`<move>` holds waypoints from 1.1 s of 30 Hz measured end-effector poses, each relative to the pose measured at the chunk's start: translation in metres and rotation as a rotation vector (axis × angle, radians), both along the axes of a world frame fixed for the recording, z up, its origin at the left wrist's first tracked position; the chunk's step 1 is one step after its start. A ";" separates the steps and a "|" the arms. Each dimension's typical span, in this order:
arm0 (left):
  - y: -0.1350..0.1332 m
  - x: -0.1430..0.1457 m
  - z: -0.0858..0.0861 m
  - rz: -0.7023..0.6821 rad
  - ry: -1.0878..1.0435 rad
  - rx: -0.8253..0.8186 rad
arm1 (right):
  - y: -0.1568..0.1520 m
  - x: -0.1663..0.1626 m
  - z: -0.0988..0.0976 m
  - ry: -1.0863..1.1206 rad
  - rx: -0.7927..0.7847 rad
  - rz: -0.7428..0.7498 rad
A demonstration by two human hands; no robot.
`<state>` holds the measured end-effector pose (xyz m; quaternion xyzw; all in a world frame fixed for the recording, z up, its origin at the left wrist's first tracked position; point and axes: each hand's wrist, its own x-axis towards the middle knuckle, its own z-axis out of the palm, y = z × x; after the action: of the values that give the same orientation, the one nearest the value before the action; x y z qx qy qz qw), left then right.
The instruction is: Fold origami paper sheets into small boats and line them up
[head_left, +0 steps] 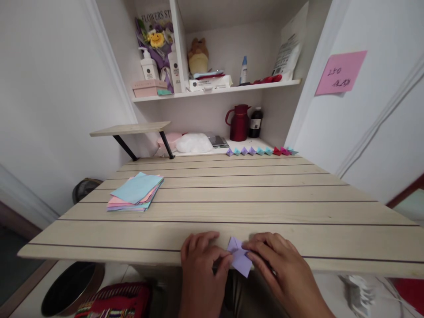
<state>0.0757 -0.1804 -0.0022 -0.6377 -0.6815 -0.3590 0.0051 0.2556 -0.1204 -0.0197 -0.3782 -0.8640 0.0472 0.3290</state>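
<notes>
A small piece of purple origami paper (241,261), partly folded, is held at the table's front edge between my two hands. My left hand (206,260) pinches its left side between thumb and index finger, the other fingers curled over the tabletop. On the opposite side, my right hand (276,260) grips the paper with thumb and fingertips. The sheet's upper part shows crossing folds, and its lower corner hangs toward me past the edge. Along the far side of the table runs a row of several small folded paper pieces (252,151) in purple, teal, red and pink.
A stack of coloured paper (135,192) lies on the left of the slatted wooden table (212,212). Behind it stands a small raised shelf (132,128). A red thermos jug (239,123) and a dark bottle (255,123) stand at the back. A bin (74,282) is below left.
</notes>
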 end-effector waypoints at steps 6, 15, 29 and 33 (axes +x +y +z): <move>0.000 0.007 -0.002 0.072 -0.014 -0.015 | 0.006 -0.010 0.005 -0.001 -0.106 -0.076; 0.005 0.008 -0.008 0.100 -0.025 0.002 | 0.003 -0.017 0.005 -0.072 -0.004 -0.177; 0.014 0.020 -0.001 0.153 0.024 -0.024 | 0.004 -0.022 0.009 -0.115 -0.007 -0.182; 0.015 0.017 0.004 0.133 0.054 -0.076 | 0.005 -0.023 0.012 -0.087 -0.024 -0.046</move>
<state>0.0926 -0.1656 0.0020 -0.6000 -0.7351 -0.3148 0.0232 0.2324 -0.1158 -0.0081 -0.4035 -0.8679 0.0336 0.2877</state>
